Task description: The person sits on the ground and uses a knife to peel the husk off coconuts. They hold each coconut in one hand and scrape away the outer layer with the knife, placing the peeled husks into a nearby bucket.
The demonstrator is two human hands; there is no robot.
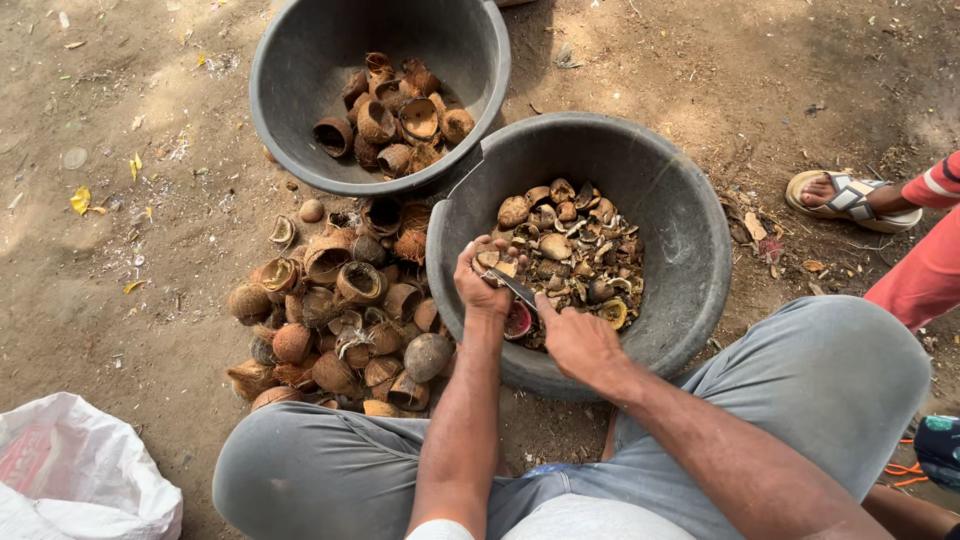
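bare packed earth (130, 330) makes the floor — dry, brown, strewn with small yellow leaves (80, 200) and bits of husk. soft daylight falls across it, with faint patchy shade at the upper right. a crumpled white sack (75, 470) lies at the lower left corner — at the right edge, a sandalled foot (850, 198) rests on the dirt.
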